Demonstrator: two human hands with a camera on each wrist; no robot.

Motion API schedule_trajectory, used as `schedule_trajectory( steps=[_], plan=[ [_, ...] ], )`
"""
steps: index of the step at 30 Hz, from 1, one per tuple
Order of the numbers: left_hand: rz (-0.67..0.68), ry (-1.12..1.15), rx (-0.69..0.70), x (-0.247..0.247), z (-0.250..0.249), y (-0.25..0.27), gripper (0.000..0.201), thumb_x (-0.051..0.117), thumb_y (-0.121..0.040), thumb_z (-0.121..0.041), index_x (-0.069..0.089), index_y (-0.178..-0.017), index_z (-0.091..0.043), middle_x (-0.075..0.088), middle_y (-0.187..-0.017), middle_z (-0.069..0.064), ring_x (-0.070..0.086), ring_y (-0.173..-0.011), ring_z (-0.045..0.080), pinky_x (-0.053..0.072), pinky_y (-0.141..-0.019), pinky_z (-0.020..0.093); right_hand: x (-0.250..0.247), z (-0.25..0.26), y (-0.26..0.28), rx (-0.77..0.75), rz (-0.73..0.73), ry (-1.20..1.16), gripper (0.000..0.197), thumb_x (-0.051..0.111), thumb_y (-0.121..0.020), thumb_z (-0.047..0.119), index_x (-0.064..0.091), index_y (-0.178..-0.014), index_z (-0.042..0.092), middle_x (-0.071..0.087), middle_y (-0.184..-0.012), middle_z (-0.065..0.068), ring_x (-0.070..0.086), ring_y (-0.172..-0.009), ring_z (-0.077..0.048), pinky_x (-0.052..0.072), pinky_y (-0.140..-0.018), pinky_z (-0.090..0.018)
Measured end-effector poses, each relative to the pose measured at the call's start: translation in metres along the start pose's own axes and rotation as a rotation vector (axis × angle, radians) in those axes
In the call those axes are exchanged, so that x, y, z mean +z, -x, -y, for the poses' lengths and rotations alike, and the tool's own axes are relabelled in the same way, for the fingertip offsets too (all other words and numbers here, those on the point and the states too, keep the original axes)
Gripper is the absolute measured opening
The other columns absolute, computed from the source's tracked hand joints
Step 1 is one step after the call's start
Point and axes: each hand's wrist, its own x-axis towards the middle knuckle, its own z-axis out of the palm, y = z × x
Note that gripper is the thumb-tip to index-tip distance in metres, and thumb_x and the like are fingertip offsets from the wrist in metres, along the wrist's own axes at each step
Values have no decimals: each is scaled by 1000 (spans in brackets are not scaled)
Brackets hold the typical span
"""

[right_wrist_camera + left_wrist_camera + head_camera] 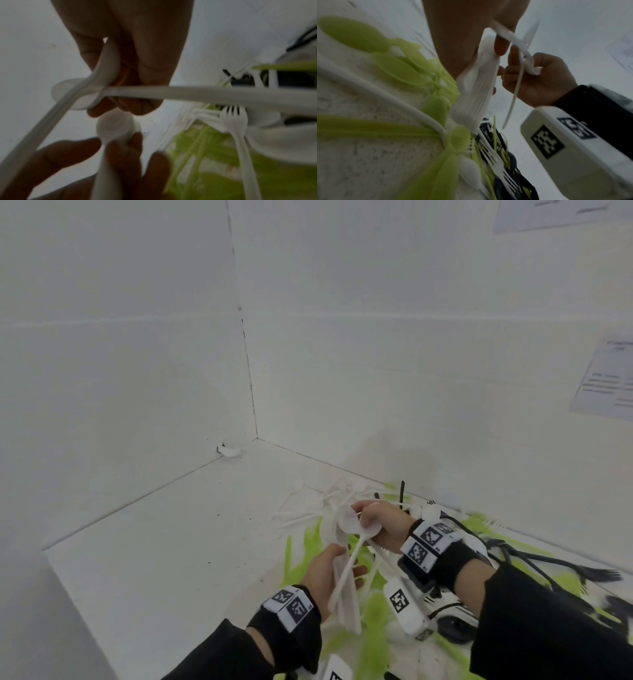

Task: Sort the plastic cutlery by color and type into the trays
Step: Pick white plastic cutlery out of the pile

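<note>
Your left hand (329,571), low in the centre of the head view, is curled round a nested stack of white spoons (344,594) whose ribbed handles fan out below the palm; the wrist view shows those handles packed side by side (476,97). Your right hand (383,525), just above it in the frame, pinches loose white spoons (356,525) at the bowl end, one long handle slanting down across the stack. The two hands are close together over the pile.

Under them the bench (164,542) carries a jumble of lime-green cutlery (373,642), white forks (235,121) and black pieces (555,568), spread toward the lower right of the frame. More white pieces (308,508) lie scattered just above your hands.

The white walls meet in a corner at centre frame, and the bench's left edge runs down the lower left. Bare bench lies left of the pile.
</note>
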Motion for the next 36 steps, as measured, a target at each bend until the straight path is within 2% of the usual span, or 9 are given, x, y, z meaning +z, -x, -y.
schedule_trajectory(
  steps=[4,8,11,16,19,22,27,31,36],
  plan=[
    [98,32,-56,4,9,5,25,47,-94,-16,56,-75,-2,60,-77,13,64,-81,24,51,-71,31,2,-16,-1,-2,-11,-140,33,40,-54,-3,57,-82,-2,55,-71,-12,53,-65,-20,46,-54,-26],
    [88,37,-24,6,13,6,10,48,-95,-12,53,-95,-3,58,-88,13,63,-77,25,53,-68,33,4,-33,-2,-37,-84,-184,27,42,-82,-18,52,-93,5,53,-85,-14,55,-70,-24,52,-54,-26],
    [6,-7,93,8,18,-1,23,50,-95,-10,56,-115,-1,60,-86,13,58,-73,23,49,-66,31,7,-45,2,-42,-75,-184,31,38,-87,-19,51,-99,6,53,-84,-14,54,-65,-24,49,-52,-30],
    [-52,-40,176,6,23,-5,31,44,-98,-11,50,-127,1,60,-80,12,54,-66,22,47,-53,28,3,-49,8,-135,-45,156,40,49,-89,-8,48,-117,20,61,-86,-11,58,-65,-16,50,-57,-24],
    [-58,-78,198,4,25,-4,32,47,-97,-14,50,-128,-4,64,-97,13,60,-77,22,50,-59,30,-1,-50,7,-166,-174,396,47,59,-86,2,42,-126,19,61,-96,-4,57,-69,-10,47,-53,-17],
    [-87,-128,210,4,29,-5,33,50,-96,-13,51,-127,-2,62,-91,11,58,-74,20,47,-60,30,-2,-56,8,-225,-281,415,38,66,-82,5,52,-117,11,59,-100,-1,57,-74,-12,50,-60,-19],
    [-43,-117,190,10,31,-1,29,48,-96,-9,51,-124,0,60,-81,7,56,-68,20,49,-54,29,0,-63,9,-225,-363,348,37,72,-79,14,49,-106,25,58,-94,1,60,-74,-15,53,-65,-24],
    [53,-94,92,14,31,7,19,40,-100,-12,48,-116,-4,61,-80,8,61,-62,25,49,-49,29,-2,-66,3,-141,-271,325,30,65,-84,7,50,-108,18,59,-88,-3,62,-82,-26,55,-79,-39],
    [108,-122,58,12,33,10,19,37,-101,-13,45,-117,-6,57,-82,6,54,-46,18,43,-44,24,-3,-67,4,-186,-285,98,21,58,-86,-4,52,-95,15,59,-89,-8,60,-73,-22,54,-63,-32]
  ],
)
